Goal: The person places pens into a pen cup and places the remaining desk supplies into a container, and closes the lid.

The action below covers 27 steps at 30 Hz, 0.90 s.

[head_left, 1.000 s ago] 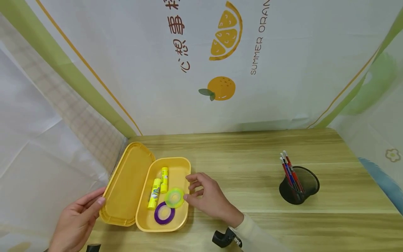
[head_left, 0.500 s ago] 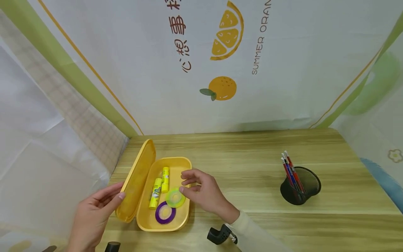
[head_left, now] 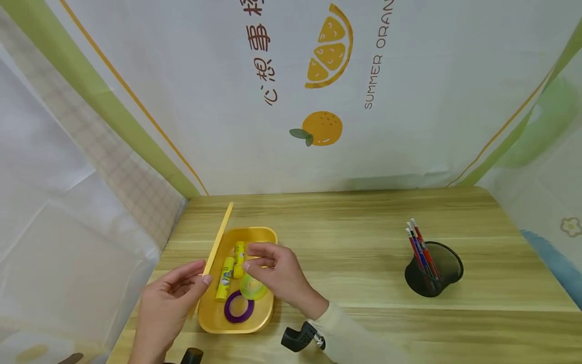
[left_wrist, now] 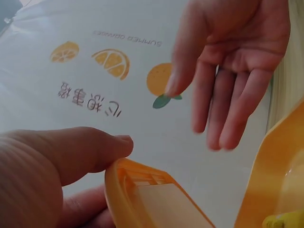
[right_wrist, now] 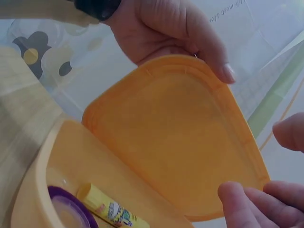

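A yellow plastic box (head_left: 264, 323) stands at the left of the table, its lid (right_wrist: 161, 137) raised and seen almost edge-on from the head. My left hand (head_left: 163, 303) pinches the lid's outer edge between thumb and fingers. Over the box's right half hovers my right hand (head_left: 284, 275), fingers loosely bent, holding nothing. Inside lie two yellow glue sticks, one longer (head_left: 225, 280) and one shorter (head_left: 238, 258). Below them are a green tape roll (head_left: 254, 290), partly overlapping a purple-rimmed roll (head_left: 229, 314).
A black mesh pen holder (head_left: 420, 283) with several pencils (head_left: 420, 250) stands on the right of the wooden table (head_left: 345, 242). A printed white cloth (head_left: 400, 136) hangs behind the table's back edge, and more cloth hangs at both sides.
My left hand has swung the lid up and rightward from lying far open to nearly upright. My right hand has drifted left, further over the box.
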### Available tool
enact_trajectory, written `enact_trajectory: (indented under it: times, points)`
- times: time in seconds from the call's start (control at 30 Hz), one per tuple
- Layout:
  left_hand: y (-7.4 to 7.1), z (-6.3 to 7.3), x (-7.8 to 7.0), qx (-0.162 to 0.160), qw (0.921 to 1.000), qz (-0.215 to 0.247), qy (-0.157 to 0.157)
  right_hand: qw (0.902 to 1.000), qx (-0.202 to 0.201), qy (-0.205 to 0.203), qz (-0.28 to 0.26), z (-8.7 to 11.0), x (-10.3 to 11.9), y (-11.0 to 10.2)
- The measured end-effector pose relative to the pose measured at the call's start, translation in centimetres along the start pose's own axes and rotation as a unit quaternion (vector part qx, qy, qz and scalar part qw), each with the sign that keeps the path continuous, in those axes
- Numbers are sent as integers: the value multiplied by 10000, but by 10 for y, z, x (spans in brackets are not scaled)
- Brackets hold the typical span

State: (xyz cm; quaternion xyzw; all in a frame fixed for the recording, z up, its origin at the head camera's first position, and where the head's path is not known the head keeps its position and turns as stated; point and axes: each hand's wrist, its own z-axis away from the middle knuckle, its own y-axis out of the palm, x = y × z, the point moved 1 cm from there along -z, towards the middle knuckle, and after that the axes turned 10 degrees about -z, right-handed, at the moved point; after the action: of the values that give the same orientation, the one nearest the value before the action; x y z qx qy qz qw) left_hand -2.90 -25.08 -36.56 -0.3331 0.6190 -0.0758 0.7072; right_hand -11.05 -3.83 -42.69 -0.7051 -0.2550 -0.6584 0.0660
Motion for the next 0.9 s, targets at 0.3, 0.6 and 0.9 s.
enact_trajectory:
  times: [0.3, 0.6, 0.9]
  points:
    - [28, 6, -5, 157, 9979, -588, 209, 9943, -50, 297, -1021, -9, -6, 17]
    - [44, 12, -3, 199, 9960, -689, 542, 9886, -501, 715, -1227, -8, -9, 25]
    - [44, 12, -1, 293, 9963, -540, 609, 9866, -674, 726, -1296, -7, -7, 23]
